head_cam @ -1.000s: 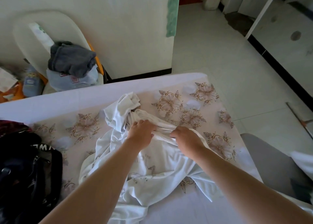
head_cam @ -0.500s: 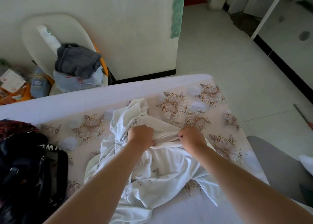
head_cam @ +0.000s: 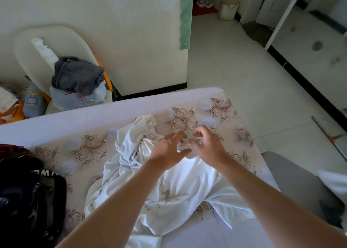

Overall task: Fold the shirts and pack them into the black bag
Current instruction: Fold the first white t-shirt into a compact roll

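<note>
A crumpled white shirt (head_cam: 174,187) lies across the flower-patterned bed sheet (head_cam: 90,150). My left hand (head_cam: 167,148) and my right hand (head_cam: 208,144) meet over the shirt's far edge, almost touching. Between their fingertips a small bunch of the white cloth is pinched, and folds in the shirt run toward my left palm. My left fingers are blurred and partly stretched out. The black bag (head_cam: 28,201) sits on the bed at the left edge, apart from the shirt, and its opening cannot be made out.
Beyond the bed's far edge a white chair (head_cam: 37,47) holds a dark grey garment (head_cam: 77,75) on a plastic pack. Bottles and orange items stand at far left. A grey surface (head_cam: 293,180) adjoins the bed on the right. Tiled floor lies beyond.
My hands were apart, each gripping the shirt's edge. The left hand has moved right to meet the right one, bunching the cloth between them. The view shifted a little.
</note>
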{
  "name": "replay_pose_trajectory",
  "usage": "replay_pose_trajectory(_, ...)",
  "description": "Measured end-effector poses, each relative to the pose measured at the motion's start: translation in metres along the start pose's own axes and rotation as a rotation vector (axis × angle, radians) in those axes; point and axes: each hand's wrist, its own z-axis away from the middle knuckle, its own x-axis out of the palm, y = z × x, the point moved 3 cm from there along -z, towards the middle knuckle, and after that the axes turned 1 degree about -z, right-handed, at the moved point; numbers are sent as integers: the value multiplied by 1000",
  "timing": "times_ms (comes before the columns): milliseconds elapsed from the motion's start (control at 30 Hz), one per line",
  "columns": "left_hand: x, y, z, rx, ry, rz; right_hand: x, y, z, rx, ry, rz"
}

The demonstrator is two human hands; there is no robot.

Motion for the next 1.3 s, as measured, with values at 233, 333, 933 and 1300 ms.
replay_pose_trajectory(233,-18,-10,-5,-203,22,-193,-23,-9,9,-102,-26,337)
replay_pose_trajectory(333,-52,-16,0,-234,-10,-337,-36,-21,9,-59,-22,286)
replay_pose_trajectory(933,-170,125,74,-20,-20,147,-102,-225,98,-247,-40,73)
replay_pose_trajectory(1300,-272,179,125,62,447,9,-191,-314,150,-375,184,255)
